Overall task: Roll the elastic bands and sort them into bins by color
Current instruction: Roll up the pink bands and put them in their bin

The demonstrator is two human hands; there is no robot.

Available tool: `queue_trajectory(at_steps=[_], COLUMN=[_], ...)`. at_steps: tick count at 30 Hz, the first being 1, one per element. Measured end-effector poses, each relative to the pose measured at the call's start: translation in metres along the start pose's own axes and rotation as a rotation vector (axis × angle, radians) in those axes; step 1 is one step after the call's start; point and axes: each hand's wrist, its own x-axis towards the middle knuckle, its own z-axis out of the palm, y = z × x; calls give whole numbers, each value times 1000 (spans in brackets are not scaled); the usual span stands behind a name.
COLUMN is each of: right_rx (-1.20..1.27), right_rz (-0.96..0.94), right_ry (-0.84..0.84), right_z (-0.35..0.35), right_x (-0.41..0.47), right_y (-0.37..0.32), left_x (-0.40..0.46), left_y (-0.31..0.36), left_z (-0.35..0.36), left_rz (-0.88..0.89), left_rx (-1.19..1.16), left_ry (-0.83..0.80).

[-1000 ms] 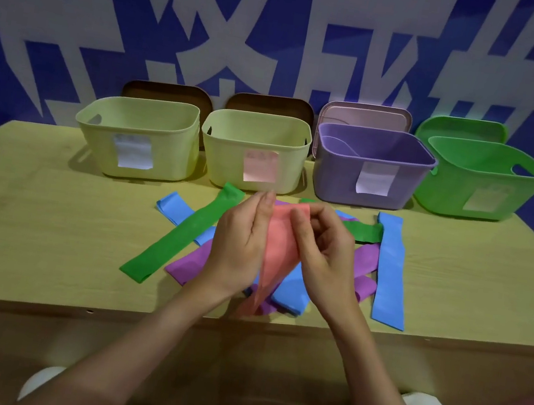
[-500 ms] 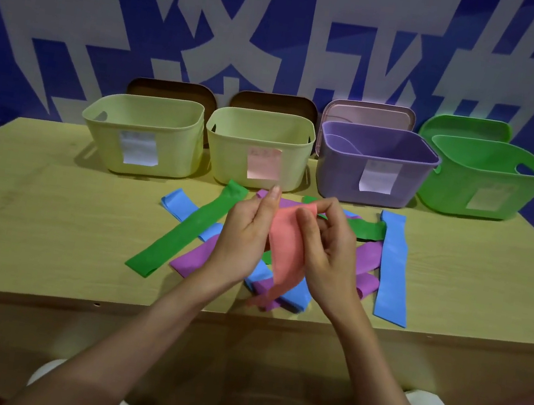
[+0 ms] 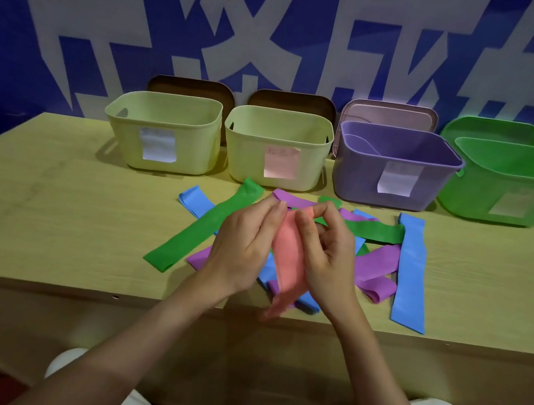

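The sorting has barely begun, as far as can be judged: the two pale yellow bins (image 3: 162, 131) (image 3: 277, 148) and the green bin (image 3: 516, 191) show nothing inside from this angle, the purple bin (image 3: 394, 173) seems to hold only a faint curved shape that cannot be made out, and green, purple and blue bands still lie flat and tangled on the desk (image 3: 50, 204) in front of them. The left hand (image 3: 245, 244) and the right hand (image 3: 323, 256) hold the pink band (image 3: 288, 261) up above that pile; each grip is narrow, fingers and thumb pinching the band's upper end, while the rest hangs down to the desk's front edge. By the look of it the rolling of this first band is only starting, and every other band remains to be rolled and binned, the pink one probably going to the bin with the pink label (image 3: 280, 162). Compared with half a second earlier, the fingertips have drawn closer together over the top edge and the band hangs narrower and straighter between the palms; the pile below looks unchanged.
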Motion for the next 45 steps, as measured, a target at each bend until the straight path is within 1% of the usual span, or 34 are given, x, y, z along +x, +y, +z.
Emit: queue_trajectory(at_steps=[3, 6, 9, 12, 17, 20, 24, 29, 32, 35, 39, 42, 45], right_rx=[4, 0, 67, 19, 3, 1, 12, 50, 79, 93, 136, 91, 21], right_rz=[-3, 9, 37, 0, 8, 25, 47, 64, 90, 111, 112, 56, 15], right_ry=[-27, -72, -37, -36, -35, -30, -6, 18, 1, -29, -51, -70, -61], right_z=[0, -1, 0, 2, 1, 1, 0, 2, 4, 5, 6, 6, 7], right_x=[-1, -3, -3, -2, 1, 5, 8, 8, 10, 12, 12, 14, 15], right_y=[1, 0, 0, -3, -3, -2, 5, 13, 16, 18, 20, 20, 21], left_x=[-1, 0, 1, 1, 1, 3, 6, 2, 3, 5, 8, 8, 9], left_y=[-3, -4, -5, -6, -8, -8, -13, -19, -24, -27, -25, -22, -22], left_z=[1, 2, 2, 2, 4, 6, 3, 0, 4, 8, 8, 9, 9], left_rz=[-2, -46, -72, -71, -112, -166, -179, -1, 32, -30, -139, -251, -369], left_rx=[-11, -92, -124, -140, -216, -274, -210, -20, 35, -18, -198, -330, -423], left_ry=[28, 73, 124, 157, 153, 114, 54, 45, 92, 130, 140, 158, 126])
